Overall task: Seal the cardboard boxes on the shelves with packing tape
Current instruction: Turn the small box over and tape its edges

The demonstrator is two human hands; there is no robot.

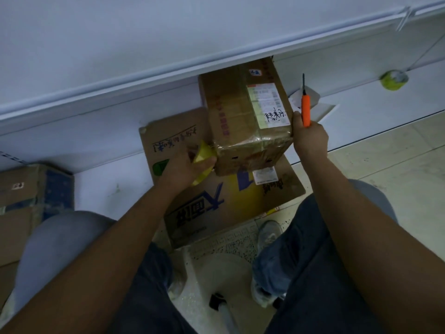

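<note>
A brown cardboard box [243, 116] with a white shipping label and glossy tape lies on a flattened cardboard sheet [204, 203] on the low white shelf. My left hand [185, 167] grips a yellow roll of packing tape [204, 153] against the box's near left corner. My right hand [310, 138] grips an orange-handled knife [305, 109], blade pointing up, and its thumb touches the box's right edge.
A second yellowish tape roll [394, 80] sits on the shelf at the far right. Another cardboard box [29, 189] stands at the left. A white upper shelf [144, 44] overhangs the work. My knees and a stool base [216, 302] fill the foreground over tiled floor.
</note>
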